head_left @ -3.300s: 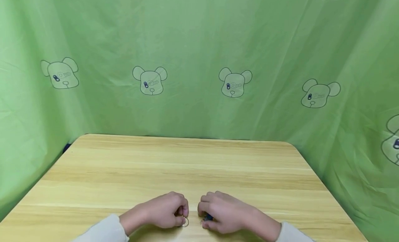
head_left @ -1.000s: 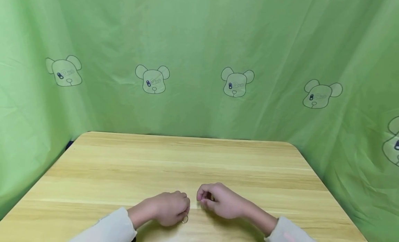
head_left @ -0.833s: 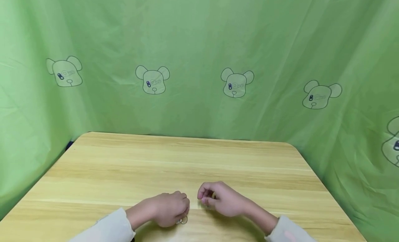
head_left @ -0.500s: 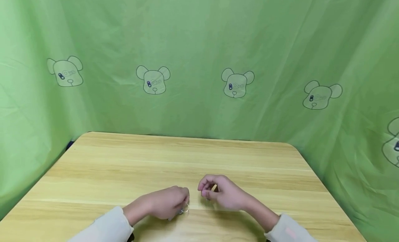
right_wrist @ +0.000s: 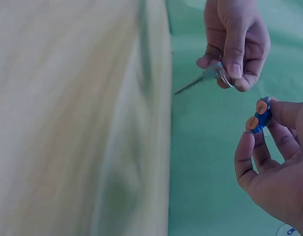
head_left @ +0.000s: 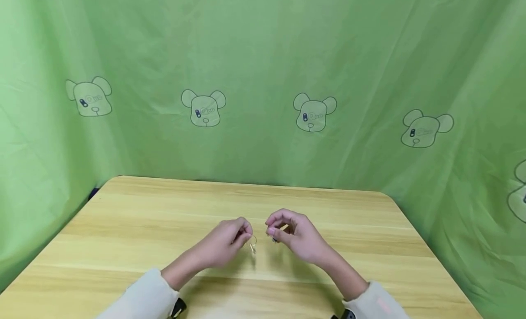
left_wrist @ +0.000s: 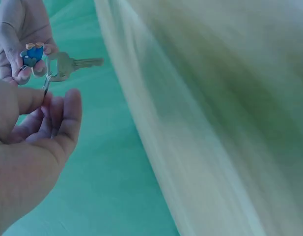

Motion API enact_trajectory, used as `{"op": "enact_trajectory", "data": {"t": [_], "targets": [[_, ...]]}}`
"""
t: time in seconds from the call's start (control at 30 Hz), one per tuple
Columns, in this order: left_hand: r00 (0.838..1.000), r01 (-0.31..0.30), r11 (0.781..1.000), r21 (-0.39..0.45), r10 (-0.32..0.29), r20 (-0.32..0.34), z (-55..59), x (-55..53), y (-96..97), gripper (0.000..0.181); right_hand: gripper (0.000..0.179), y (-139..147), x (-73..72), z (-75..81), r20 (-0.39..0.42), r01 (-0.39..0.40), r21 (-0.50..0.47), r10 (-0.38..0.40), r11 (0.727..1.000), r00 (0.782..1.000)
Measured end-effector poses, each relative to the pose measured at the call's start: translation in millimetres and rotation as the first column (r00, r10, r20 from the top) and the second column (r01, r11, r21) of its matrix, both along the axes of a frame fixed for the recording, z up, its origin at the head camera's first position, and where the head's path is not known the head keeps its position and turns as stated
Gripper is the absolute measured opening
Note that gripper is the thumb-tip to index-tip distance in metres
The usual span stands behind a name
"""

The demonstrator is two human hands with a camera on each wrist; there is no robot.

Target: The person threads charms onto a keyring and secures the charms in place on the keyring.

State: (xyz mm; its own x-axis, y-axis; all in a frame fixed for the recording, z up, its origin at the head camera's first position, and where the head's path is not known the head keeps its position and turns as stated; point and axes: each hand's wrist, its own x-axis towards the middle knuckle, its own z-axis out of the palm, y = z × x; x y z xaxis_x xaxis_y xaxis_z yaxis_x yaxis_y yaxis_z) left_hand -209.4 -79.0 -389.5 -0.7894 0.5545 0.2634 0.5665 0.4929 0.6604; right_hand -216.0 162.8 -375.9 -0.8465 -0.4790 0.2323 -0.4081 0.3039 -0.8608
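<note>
My left hand [head_left: 222,246] pinches a metal key ring [right_wrist: 225,77] between thumb and index finger, raised over the table. From the ring hangs a key [left_wrist: 66,65], its blade pointing down toward the tabletop. Across a small gap, my right hand [head_left: 304,241] holds a little blue charm with orange feet-like ends [right_wrist: 261,117] by the fingertips. In the left wrist view the charm shows just behind the key. A bit of fine metal shows at the charm's edge.
Both hands are above a light wood-grain table [head_left: 164,204]. Green curtain [head_left: 255,45] with printed bear heads hangs behind and along the sides. Dark bands [head_left: 178,307] show at the sleeve cuffs.
Both hands have risen from near the tabletop and moved farther from the front edge. The key now dangles in view below the left hand; the charm shows at the right fingertips.
</note>
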Motion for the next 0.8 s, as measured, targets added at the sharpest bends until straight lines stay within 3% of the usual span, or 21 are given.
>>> {"op": "enact_trajectory", "data": {"t": [0.27, 0.43, 0.67, 0.8], "targets": [[0.987, -0.159, 0.977, 0.143, 0.158, 0.017, 10.7, -7.8, 6.3, 0.013, 0.012, -8, -6.0, 7.8, -0.062, 0.069, -0.069, -0.073, 0.995, 0.995], [0.971, -0.237, 0.946, 0.22, 0.224, 0.084, 13.7, -9.3, 13.6, 0.012, 0.011, -15, -9.3, 9.9, -0.127, 0.094, -0.14, -0.112, 0.986, 0.986], [0.954, -0.266, 0.891, 0.367, 0.189, 0.233, 25.5, -6.5, 24.5, 0.015, 0.013, -19, -11.4, 18.3, -0.219, 0.101, -0.231, -0.153, 0.968, 0.964], [0.926, -0.302, 0.832, 0.466, 0.139, 0.351, 33.6, -5.8, 29.1, 0.019, 0.012, -18, -12.9, 21.3, -0.249, 0.078, -0.281, -0.151, 0.956, 0.957]]}}
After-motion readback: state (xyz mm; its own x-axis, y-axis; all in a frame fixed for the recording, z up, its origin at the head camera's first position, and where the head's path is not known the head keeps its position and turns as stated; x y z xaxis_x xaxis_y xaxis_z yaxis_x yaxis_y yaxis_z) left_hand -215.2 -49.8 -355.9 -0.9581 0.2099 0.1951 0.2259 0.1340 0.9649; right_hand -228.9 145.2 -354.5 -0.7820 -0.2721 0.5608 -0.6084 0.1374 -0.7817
